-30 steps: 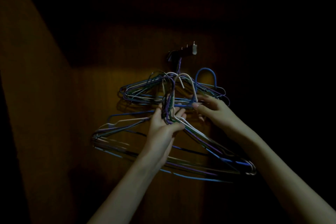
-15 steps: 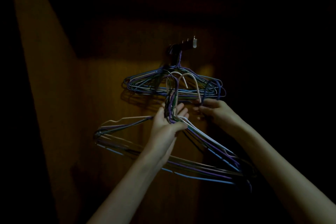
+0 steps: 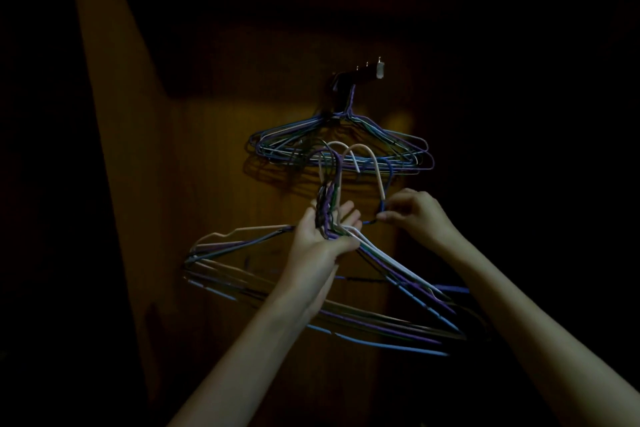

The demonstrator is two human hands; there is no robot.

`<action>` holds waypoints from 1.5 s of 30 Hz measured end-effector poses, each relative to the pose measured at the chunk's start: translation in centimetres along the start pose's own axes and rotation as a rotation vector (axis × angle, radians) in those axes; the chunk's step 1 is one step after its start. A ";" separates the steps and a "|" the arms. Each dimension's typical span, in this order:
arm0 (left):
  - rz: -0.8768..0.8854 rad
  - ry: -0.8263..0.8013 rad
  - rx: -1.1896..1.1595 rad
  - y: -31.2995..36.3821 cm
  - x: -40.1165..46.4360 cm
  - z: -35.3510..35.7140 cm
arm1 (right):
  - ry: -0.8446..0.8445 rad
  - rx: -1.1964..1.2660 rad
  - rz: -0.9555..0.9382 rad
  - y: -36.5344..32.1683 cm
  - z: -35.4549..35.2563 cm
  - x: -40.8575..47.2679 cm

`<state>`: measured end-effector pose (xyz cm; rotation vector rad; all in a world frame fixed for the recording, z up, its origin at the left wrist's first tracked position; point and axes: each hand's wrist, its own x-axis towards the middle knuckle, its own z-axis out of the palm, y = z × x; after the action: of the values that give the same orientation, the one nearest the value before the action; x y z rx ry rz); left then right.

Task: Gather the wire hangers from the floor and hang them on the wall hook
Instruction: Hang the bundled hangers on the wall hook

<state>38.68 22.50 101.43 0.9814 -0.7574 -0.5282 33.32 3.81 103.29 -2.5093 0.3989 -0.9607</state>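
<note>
**Freeing One Hook From the Bunch**

We keep our left hand (image 3: 320, 236) steady: its fingers are only partly curled, the twisted necks of the bunch of thin blue, purple and white wire hangers (image 3: 277, 291) lying across the palm under the thumb. Its wide shoulders sag below, well under the wall. Our right hand (image 3: 415, 215) pinches a single dark blue neck between thumb and fingertips; we should probably draw that hook clear before lifting it. Above, a hung set of similar coloured wire hangers (image 3: 341, 149) already dangles from the dark metal wall hook (image 3: 356, 74) on the dim brown wooden wall (image 3: 207, 166).
</note>
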 end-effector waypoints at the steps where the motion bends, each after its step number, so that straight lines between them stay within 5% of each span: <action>1: 0.021 0.001 0.002 0.1 -0.1 0.0 | -0.021 0.100 0.012 -0.4 0.0 0.0; 4: 0.041 0.008 0.001 0.2 0.1 -0.2 | 0.047 0.354 0.066 -1.6 0.0 -0.1; 9: 0.038 0.017 0.039 -0.1 0.6 0.1 | 0.164 0.424 0.020 -3.3 -0.3 0.2; 24: 0.051 0.074 -0.075 -0.8 5.2 0.5 | -0.072 0.259 0.093 -0.4 -0.3 1.1; 39: 0.180 0.035 0.001 0.4 11.2 0.4 | 0.511 0.161 0.032 4.5 -2.4 3.3; 45: 0.224 0.039 0.011 0.9 13.7 0.0 | 0.614 0.204 0.017 5.7 -4.3 7.1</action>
<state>47.38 13.30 106.65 0.9012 -0.8243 -0.3103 34.78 -5.25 107.45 -1.9862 0.4700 -1.6685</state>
